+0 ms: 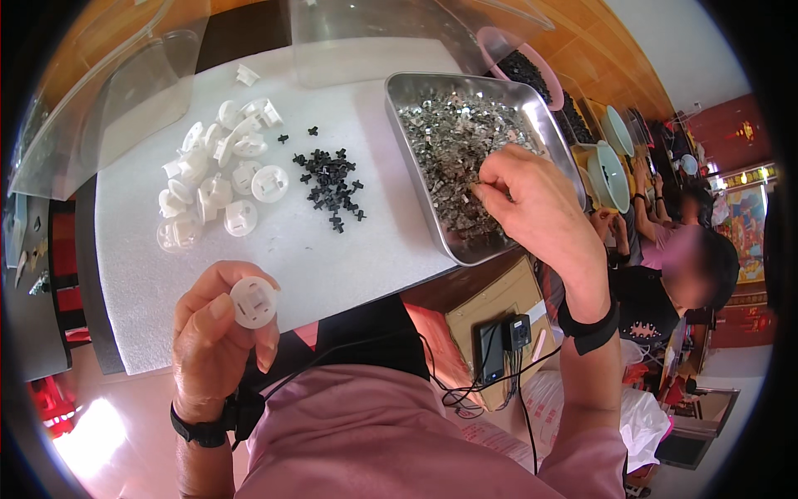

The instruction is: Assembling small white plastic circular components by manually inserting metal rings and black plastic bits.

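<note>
My left hand (204, 333) grips a white round plastic plug cover (254, 301) with slots by its edge, fingers and thumb around it, just off the near edge of the table. My right hand (544, 208) is over a metal tray (418, 170) heaped with small shiny metal pieces (449, 125). Its thumb and index finger are pinched together at the heap; what lies between the tips is too small to make out. Left of the tray lies a pile of small black cross-shaped parts (331, 187). Farther left, several more white plastic covers (241, 218) are piled up.
A white foam sheet (374, 224) covers the table. Clear plastic panels (357, 50) stand along its far side. Pink (490, 41) and pale green basins (611, 179) line the right. Below the tray are a cardboard box (465, 316) and cabled devices (489, 349). Other people work at right.
</note>
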{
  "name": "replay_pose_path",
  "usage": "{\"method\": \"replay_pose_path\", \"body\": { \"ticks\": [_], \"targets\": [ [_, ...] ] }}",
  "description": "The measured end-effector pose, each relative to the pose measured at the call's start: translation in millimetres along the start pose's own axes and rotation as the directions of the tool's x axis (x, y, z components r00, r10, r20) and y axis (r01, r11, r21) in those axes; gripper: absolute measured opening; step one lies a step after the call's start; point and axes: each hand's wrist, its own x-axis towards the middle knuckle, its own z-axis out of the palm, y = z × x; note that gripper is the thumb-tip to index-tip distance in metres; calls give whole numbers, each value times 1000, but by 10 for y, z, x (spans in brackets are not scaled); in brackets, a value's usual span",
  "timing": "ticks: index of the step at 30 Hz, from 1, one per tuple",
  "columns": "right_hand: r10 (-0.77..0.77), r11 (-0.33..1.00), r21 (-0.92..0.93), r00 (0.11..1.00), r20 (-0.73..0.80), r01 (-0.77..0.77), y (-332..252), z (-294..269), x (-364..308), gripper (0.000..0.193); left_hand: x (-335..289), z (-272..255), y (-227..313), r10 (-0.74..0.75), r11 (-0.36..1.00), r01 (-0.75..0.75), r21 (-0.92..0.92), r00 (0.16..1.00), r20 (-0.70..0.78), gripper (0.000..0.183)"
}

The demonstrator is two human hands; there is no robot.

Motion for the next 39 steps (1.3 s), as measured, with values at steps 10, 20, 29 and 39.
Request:
{"method": "replay_pose_path", "body": {
  "ticks": [10, 20, 29, 39],
  "targets": [
    [-15, 979, 197, 985, -170, 49, -6, -72, -55, 7, 1, -4, 3, 6, 1000, -6, 0, 1000, 5, 45],
    [233, 721, 677, 972, -38, -147, 18, -70, -83, 10, 4, 5, -4, 19, 1000, -19, 2, 1000, 16, 43],
    [293, 594, 773, 955, 51, -224, 44, -45, -116, 13, 2, -15, -5, 22, 1000, -22, -3, 999, 35, 43],
    [86, 551, 829, 995, 54, -93, -824, -94, -391, 5, 8, 40, 68, -58, 998, 57, 12, 998, 14, 37]
  ]
}}
